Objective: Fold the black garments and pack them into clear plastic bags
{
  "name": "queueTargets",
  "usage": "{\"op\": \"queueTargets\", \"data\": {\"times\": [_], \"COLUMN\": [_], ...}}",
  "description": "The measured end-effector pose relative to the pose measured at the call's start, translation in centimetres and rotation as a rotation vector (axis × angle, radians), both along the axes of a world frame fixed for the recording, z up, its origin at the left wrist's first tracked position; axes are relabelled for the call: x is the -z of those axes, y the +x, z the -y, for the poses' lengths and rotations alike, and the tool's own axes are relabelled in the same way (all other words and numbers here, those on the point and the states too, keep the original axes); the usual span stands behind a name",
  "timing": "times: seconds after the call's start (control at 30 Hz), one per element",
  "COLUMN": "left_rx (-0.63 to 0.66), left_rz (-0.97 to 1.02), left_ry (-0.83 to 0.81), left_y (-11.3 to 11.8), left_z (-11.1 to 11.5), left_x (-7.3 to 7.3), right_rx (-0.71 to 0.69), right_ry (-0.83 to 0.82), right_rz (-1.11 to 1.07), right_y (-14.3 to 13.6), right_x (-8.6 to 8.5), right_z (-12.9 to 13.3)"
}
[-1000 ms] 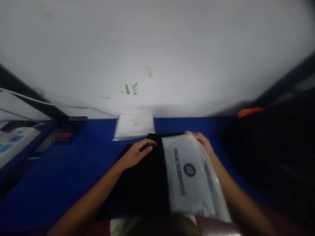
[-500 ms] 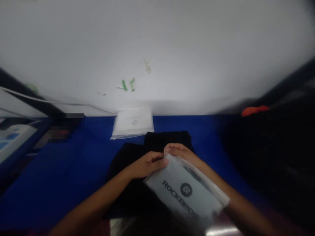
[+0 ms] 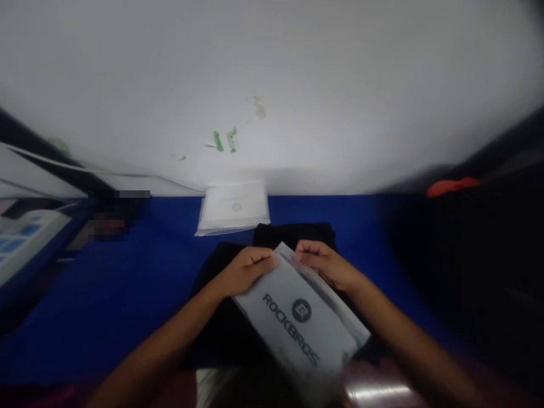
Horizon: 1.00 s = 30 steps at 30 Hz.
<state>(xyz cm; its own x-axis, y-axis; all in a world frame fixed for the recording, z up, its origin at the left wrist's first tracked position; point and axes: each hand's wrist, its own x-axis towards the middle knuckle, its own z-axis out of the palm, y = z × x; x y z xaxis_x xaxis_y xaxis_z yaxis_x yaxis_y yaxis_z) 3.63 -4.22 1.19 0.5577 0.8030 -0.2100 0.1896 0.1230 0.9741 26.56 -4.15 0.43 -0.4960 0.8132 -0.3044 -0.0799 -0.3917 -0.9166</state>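
A grey plastic bag printed with a black brand name and round logo lies slanted over a folded black garment on the blue table. My left hand pinches the bag's far end from the left. My right hand pinches the same end from the right. The two hands sit close together at the bag's mouth. The garment's far part shows beyond my fingers.
A stack of flat white bags lies by the white wall. A dark heap with an orange piece fills the right side. A pale device with blue keys sits at the far left.
The bag came off the garment's right side and turned slantwise toward me. My left hand left the garment and took the bag's far end beside my right hand.
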Motion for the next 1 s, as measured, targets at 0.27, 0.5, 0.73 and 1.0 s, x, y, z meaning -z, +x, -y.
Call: {"op": "queueTargets", "data": {"times": [0.27,0.5,0.73,1.0], "left_rx": [-0.312,-0.309,-0.221,-0.088], "left_rz": [0.058,0.128,0.174,0.143], "left_ry": [-0.096,-0.174,-0.265,-0.29], "left_y": [-3.8,-3.8,-3.0,-1.9], "left_z": [-2.5,-2.5,-2.2,-1.4], "left_x": [-1.3,-1.4,-0.6,-0.1], "right_rx": [-0.307,-0.314,-0.293,-0.556], "right_ry": [0.162,0.194,0.22,0.194], "right_rz": [0.067,0.015,0.016,0.031], "right_y": [4.0,4.1,2.3,1.2], "right_x": [-1.1,-1.7,-1.8,-1.3], "right_z": [-1.3,-1.0,-0.5,-0.2]}}
